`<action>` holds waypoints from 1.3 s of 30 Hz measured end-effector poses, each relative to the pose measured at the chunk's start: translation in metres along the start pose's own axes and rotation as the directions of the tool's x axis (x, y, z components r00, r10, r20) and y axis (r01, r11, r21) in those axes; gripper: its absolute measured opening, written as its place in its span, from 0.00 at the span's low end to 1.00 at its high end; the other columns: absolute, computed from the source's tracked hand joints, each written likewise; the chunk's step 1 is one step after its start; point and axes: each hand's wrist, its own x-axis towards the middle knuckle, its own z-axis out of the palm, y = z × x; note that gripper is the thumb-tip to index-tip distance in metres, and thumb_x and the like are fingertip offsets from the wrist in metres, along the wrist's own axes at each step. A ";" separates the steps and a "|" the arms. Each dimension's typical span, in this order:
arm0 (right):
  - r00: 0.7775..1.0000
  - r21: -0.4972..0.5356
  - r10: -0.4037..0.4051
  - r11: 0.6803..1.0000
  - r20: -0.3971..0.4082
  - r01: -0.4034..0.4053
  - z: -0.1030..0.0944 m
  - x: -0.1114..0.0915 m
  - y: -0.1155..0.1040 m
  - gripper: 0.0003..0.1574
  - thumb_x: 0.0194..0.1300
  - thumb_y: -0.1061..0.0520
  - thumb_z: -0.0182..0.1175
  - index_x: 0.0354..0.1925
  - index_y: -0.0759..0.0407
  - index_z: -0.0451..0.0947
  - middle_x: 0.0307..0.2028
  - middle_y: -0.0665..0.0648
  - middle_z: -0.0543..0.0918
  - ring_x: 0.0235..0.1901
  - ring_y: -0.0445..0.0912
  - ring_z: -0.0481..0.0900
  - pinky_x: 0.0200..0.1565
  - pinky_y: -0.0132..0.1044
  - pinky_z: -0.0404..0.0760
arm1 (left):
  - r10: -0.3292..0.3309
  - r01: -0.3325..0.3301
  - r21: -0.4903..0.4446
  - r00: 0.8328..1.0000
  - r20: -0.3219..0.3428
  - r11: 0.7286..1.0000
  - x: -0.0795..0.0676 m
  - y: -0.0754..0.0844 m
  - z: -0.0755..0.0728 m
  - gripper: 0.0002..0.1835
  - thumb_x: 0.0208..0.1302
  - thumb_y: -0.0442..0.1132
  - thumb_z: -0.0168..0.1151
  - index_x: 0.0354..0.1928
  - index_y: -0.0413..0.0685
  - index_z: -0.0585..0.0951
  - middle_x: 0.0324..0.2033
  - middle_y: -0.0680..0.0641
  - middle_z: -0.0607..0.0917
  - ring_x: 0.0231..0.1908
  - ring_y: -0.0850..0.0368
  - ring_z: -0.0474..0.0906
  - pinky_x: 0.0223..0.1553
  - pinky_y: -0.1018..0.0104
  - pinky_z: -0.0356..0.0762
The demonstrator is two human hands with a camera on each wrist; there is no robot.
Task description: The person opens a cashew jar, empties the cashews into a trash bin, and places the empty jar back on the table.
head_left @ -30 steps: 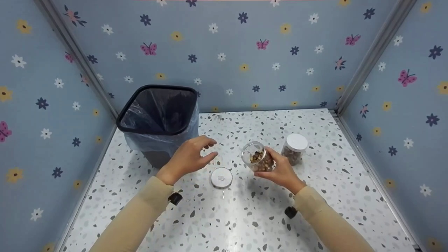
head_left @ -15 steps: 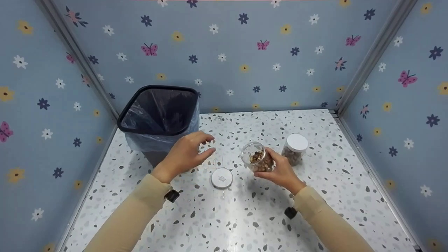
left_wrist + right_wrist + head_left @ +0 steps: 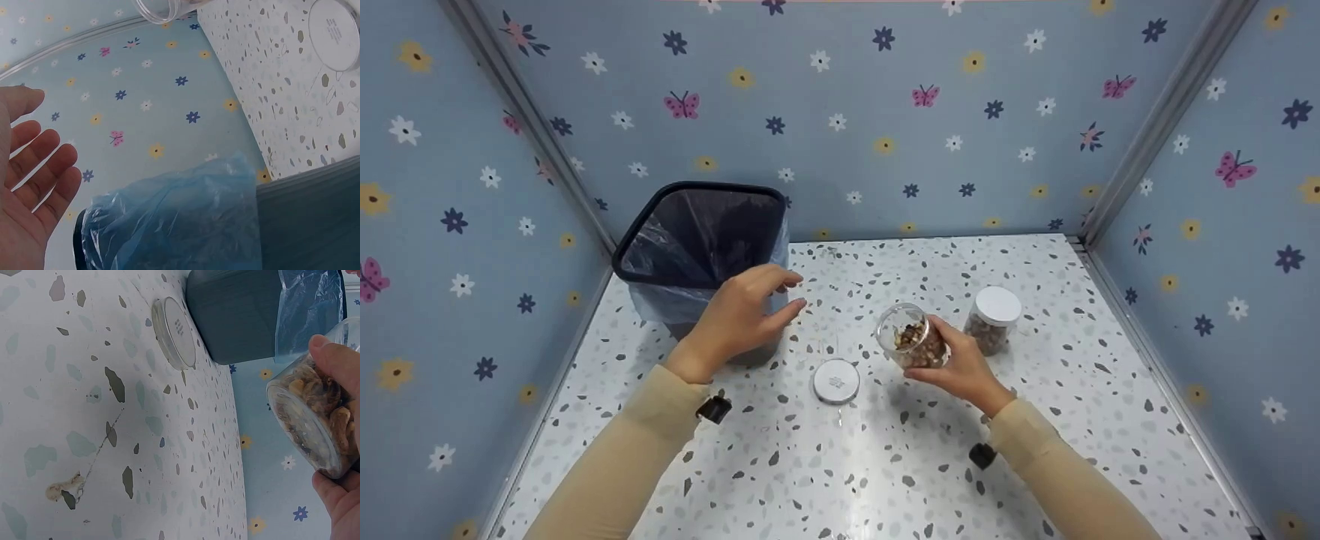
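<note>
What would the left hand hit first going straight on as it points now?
Probably the flowered back wall; the left hand seems aimed beyond the open jar, though depth is unclear.

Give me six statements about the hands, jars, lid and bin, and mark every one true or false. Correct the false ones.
1. The right hand grips the open jar. True.
2. The loose lid lies on the speckled table. True.
3. The open jar contains nothing. False: mixed brown and yellowish pieces are inside it.
4. The capped jar stands upright. True.
5. The bin has no liner. False: a translucent bluish bag lines it.
6. The left hand pinches the loose lid. False: its fingers and thumb are apart, with nothing visible between them.
</note>
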 end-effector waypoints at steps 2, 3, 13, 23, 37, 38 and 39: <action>1.000 -0.002 -0.003 1.000 0.001 0.003 0.000 0.000 0.000 0.63 0.46 0.57 0.89 0.76 0.67 0.71 0.69 0.70 0.81 0.69 0.65 0.81 0.73 0.62 0.77 | -0.002 0.002 0.006 1.000 -0.006 1.000 0.000 -0.001 -0.003 0.13 0.69 0.36 0.75 0.51 0.37 0.87 0.43 0.40 0.90 0.42 0.45 0.88 0.47 0.52 0.89; 1.000 -0.004 -0.004 1.000 0.000 0.004 0.001 0.000 0.000 0.63 0.46 0.56 0.89 0.76 0.67 0.71 0.69 0.70 0.81 0.69 0.65 0.81 0.73 0.62 0.77 | -0.006 0.007 0.009 1.000 -0.005 1.000 0.000 -0.001 -0.005 0.13 0.69 0.36 0.75 0.51 0.37 0.87 0.43 0.40 0.90 0.42 0.46 0.88 0.48 0.52 0.89; 1.000 -0.014 -0.022 1.000 -0.016 0.021 0.002 0.000 0.001 0.62 0.48 0.55 0.89 0.76 0.64 0.71 0.69 0.70 0.82 0.68 0.64 0.81 0.71 0.62 0.78 | -0.027 0.028 0.025 0.999 -0.033 0.999 -0.003 -0.006 -0.018 0.13 0.70 0.36 0.74 0.52 0.38 0.87 0.45 0.40 0.90 0.45 0.46 0.87 0.50 0.52 0.88; 1.000 0.002 -0.007 1.000 -0.009 0.007 0.002 0.000 0.001 0.63 0.46 0.56 0.90 0.76 0.66 0.71 0.69 0.67 0.82 0.68 0.63 0.82 0.73 0.60 0.77 | -0.105 0.110 0.052 0.990 -0.093 0.993 -0.007 -0.018 -0.034 0.18 0.70 0.37 0.75 0.57 0.36 0.86 0.53 0.38 0.88 0.56 0.41 0.85 0.62 0.47 0.83; 1.000 -0.009 -0.008 1.000 0.001 0.008 0.001 0.002 -0.002 0.62 0.49 0.54 0.89 0.77 0.67 0.71 0.69 0.68 0.83 0.68 0.63 0.82 0.72 0.61 0.78 | -0.318 0.326 0.064 0.941 -0.113 0.943 -0.019 -0.043 -0.064 0.23 0.72 0.38 0.72 0.64 0.35 0.82 0.61 0.33 0.85 0.64 0.35 0.80 0.68 0.40 0.77; 1.000 -0.010 -0.011 1.000 0.001 0.011 0.000 0.002 -0.003 0.62 0.49 0.54 0.89 0.76 0.67 0.71 0.68 0.67 0.83 0.68 0.63 0.82 0.72 0.61 0.78 | -0.329 0.337 0.067 0.938 -0.112 0.939 -0.020 -0.045 -0.065 0.24 0.72 0.37 0.72 0.65 0.34 0.82 0.61 0.33 0.85 0.65 0.35 0.80 0.69 0.40 0.77; 1.000 -0.008 -0.014 1.000 0.001 0.014 0.000 0.002 -0.003 0.62 0.49 0.54 0.89 0.76 0.67 0.71 0.68 0.68 0.83 0.68 0.64 0.82 0.72 0.62 0.78 | -0.337 0.346 0.069 0.934 -0.113 0.936 -0.021 -0.047 -0.067 0.24 0.72 0.37 0.72 0.66 0.34 0.82 0.62 0.33 0.84 0.65 0.34 0.80 0.69 0.39 0.77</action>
